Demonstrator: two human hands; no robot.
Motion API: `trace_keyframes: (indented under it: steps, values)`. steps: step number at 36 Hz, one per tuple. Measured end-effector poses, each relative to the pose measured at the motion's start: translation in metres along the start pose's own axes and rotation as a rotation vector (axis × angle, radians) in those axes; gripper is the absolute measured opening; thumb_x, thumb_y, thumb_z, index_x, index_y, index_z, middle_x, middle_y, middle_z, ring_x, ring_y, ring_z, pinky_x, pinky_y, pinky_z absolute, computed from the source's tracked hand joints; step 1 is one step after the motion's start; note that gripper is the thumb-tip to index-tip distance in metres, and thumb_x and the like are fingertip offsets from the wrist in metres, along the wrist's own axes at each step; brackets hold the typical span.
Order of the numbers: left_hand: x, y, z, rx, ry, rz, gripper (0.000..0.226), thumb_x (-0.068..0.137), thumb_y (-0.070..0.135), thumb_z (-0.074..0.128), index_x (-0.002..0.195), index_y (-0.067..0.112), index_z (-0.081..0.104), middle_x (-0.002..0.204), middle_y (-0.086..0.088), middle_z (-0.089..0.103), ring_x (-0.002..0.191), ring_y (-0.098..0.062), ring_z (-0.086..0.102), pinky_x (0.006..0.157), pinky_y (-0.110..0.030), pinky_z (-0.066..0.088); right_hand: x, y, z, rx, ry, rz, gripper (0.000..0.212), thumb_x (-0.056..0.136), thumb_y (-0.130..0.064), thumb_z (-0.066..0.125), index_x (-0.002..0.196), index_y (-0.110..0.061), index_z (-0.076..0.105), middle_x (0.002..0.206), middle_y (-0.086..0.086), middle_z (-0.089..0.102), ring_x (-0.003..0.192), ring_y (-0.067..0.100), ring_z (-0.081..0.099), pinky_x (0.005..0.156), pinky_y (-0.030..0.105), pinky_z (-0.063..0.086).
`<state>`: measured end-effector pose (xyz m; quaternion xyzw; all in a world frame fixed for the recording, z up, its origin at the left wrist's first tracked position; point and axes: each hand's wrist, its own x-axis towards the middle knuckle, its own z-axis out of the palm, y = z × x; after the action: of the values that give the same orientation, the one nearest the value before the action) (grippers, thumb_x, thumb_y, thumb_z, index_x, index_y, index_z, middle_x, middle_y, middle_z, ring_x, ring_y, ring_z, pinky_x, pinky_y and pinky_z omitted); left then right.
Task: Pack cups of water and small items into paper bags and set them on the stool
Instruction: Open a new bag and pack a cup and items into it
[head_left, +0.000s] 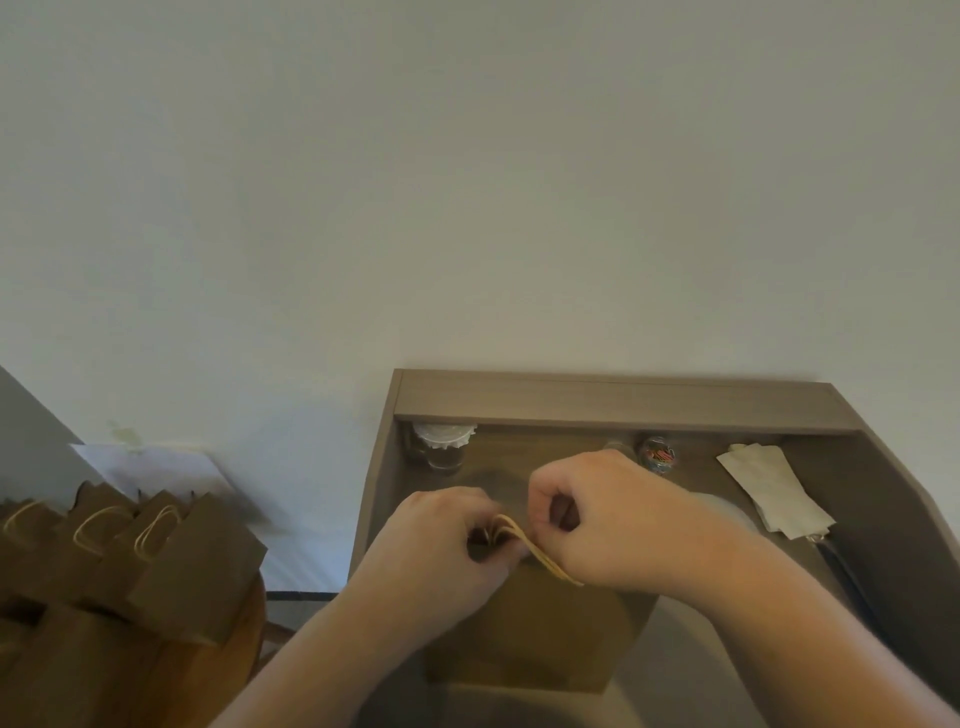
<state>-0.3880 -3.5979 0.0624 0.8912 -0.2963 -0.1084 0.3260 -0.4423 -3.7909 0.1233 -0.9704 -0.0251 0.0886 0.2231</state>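
Observation:
A brown paper bag (535, 634) stands on the wooden desk (623, 402) in front of me. My left hand (441, 551) pinches the bag's top and its pale twine handles (540, 551). My right hand (613, 514) is curled over the top edge beside it, fingers pinching the bag's rim. The bag's inside is hidden by both hands. Several packed brown bags (156, 561) with twine handles stand on the round wooden stool (244, 639) at the lower left.
At the desk's back stand a lidded clear cup (441, 444) and a small colourful round item (657, 454). A stack of white napkins (774, 491) lies at the right, with a dark utensil below it. A white sheet leans on the wall behind the stool.

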Motion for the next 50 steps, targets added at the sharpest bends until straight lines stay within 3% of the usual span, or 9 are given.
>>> trace_keyframes:
  steps: [13,18,24,29,34,39,45,50]
  values:
    - [0.0,0.002,0.003,-0.002,0.014,0.008,0.019,0.09,0.053,0.071,0.095,0.036,0.077,0.088,0.022,0.069,0.089,-0.001,0.064,0.083,-0.026,0.06,0.0,-0.002,0.003,-0.007,-0.032,0.036,0.013,0.092,-0.037,0.07,0.081,-0.031,0.068,0.076,-0.014,0.066,0.074,0.003,0.062,0.062,0.019,0.051]
    - [0.0,0.002,0.002,0.015,0.021,0.015,0.018,0.091,0.051,0.072,0.097,0.035,0.079,0.09,0.022,0.069,0.089,-0.001,0.064,0.085,-0.026,0.059,-0.001,-0.003,0.004,-0.043,-0.031,0.061,0.014,0.091,-0.035,0.07,0.08,-0.028,0.068,0.077,-0.014,0.067,0.076,0.002,0.063,0.065,0.021,0.054]
    - [0.001,0.002,0.0,0.017,-0.007,0.036,0.016,0.093,0.049,0.071,0.099,0.037,0.079,0.091,0.023,0.068,0.091,-0.001,0.064,0.087,-0.026,0.058,-0.004,-0.009,0.006,-0.149,-0.049,0.077,0.015,0.096,-0.039,0.066,0.086,-0.027,0.07,0.086,-0.012,0.068,0.079,0.004,0.063,0.053,0.014,0.037]
    - [0.002,0.002,-0.001,0.032,-0.032,0.046,0.013,0.094,0.047,0.07,0.101,0.039,0.078,0.095,0.024,0.068,0.094,0.0,0.063,0.091,-0.024,0.057,0.0,-0.014,0.007,-0.213,-0.07,0.089,0.017,0.094,-0.038,0.068,0.079,-0.03,0.063,0.087,-0.011,0.065,0.083,0.01,0.063,0.065,0.025,0.05]
    - [0.003,-0.001,-0.004,0.032,-0.064,0.09,0.008,0.093,0.043,0.07,0.096,0.038,0.076,0.094,0.021,0.066,0.094,0.0,0.062,0.091,-0.028,0.056,0.0,-0.022,0.009,-0.244,-0.062,0.077,0.019,0.092,-0.035,0.064,0.076,-0.031,0.053,0.088,-0.01,0.063,0.083,0.01,0.059,0.06,0.024,0.038]
    - [0.001,-0.002,-0.003,0.028,-0.054,0.102,0.011,0.091,0.044,0.071,0.093,0.034,0.075,0.093,0.018,0.066,0.093,-0.004,0.062,0.087,-0.028,0.056,0.0,-0.023,0.01,-0.196,-0.071,0.134,0.018,0.091,-0.038,0.067,0.077,-0.032,0.056,0.093,-0.011,0.064,0.089,0.012,0.061,0.067,0.028,0.043]
    - [-0.001,-0.007,-0.006,0.024,-0.024,0.142,0.012,0.093,0.039,0.07,0.103,0.036,0.076,0.098,0.019,0.067,0.098,-0.002,0.062,0.089,-0.024,0.055,0.005,-0.025,0.008,-0.173,-0.084,0.177,0.013,0.088,-0.046,0.071,0.088,-0.033,0.069,0.094,-0.012,0.065,0.09,0.013,0.06,0.073,0.03,0.05]
    - [-0.005,-0.015,-0.015,0.016,-0.01,0.159,0.01,0.092,0.036,0.07,0.099,0.035,0.077,0.094,0.02,0.067,0.096,-0.003,0.061,0.085,-0.025,0.055,0.007,-0.029,0.012,-0.188,-0.132,0.168,0.003,0.087,-0.033,0.068,0.086,-0.031,0.066,0.091,-0.009,0.062,0.089,0.018,0.061,0.075,0.03,0.051]
